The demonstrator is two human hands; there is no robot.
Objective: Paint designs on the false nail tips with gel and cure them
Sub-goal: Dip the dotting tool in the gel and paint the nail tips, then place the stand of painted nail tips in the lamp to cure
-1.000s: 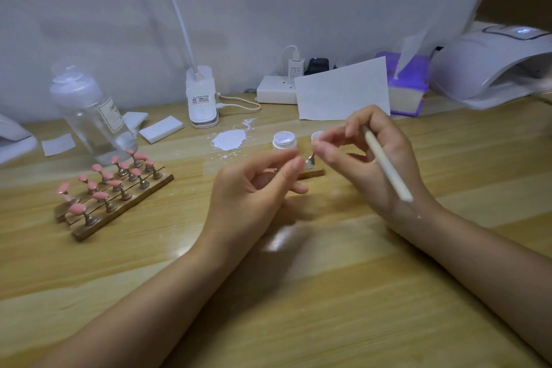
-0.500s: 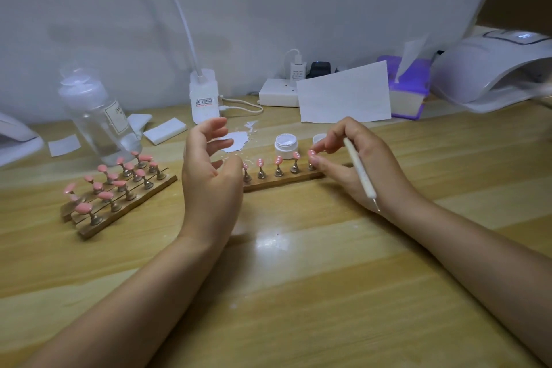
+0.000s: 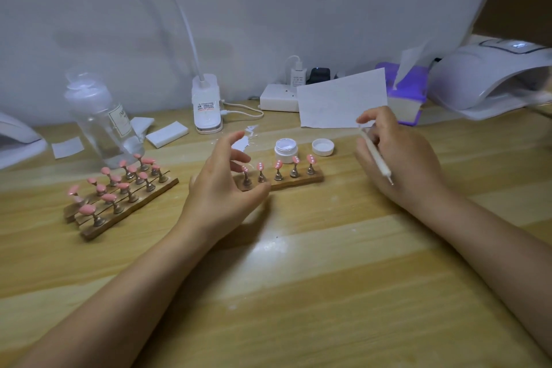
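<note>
A wooden strip (image 3: pixel 298 181) at the table's middle carries several pink nail tips (image 3: pixel 278 164) with white dots on metal stands. My left hand (image 3: pixel 221 188) is at its left end, thumb touching the strip's front edge, fingers spread loosely above the leftmost tip. My right hand (image 3: pixel 397 155) hovers to the right of the strip and grips a white dotting tool (image 3: pixel 377 155), tip pointing down toward me. Behind the strip stand an open white gel jar (image 3: pixel 286 150) and its lid (image 3: pixel 322 147). A white curing lamp (image 3: pixel 493 78) sits at the far right.
Three more wooden strips with plain pink tips (image 3: pixel 119 191) lie at the left, near a clear bottle (image 3: pixel 101 122). A white paper sheet (image 3: pixel 343 98), purple tissue box (image 3: pixel 409 89), power strip (image 3: pixel 277 98), lamp base (image 3: pixel 206 104) and white blocks (image 3: pixel 166 136) line the back.
Both hands came off the strip's right end tip. My left hand swung to the strip's left end; my right hand pulled back to the right with the tool.
</note>
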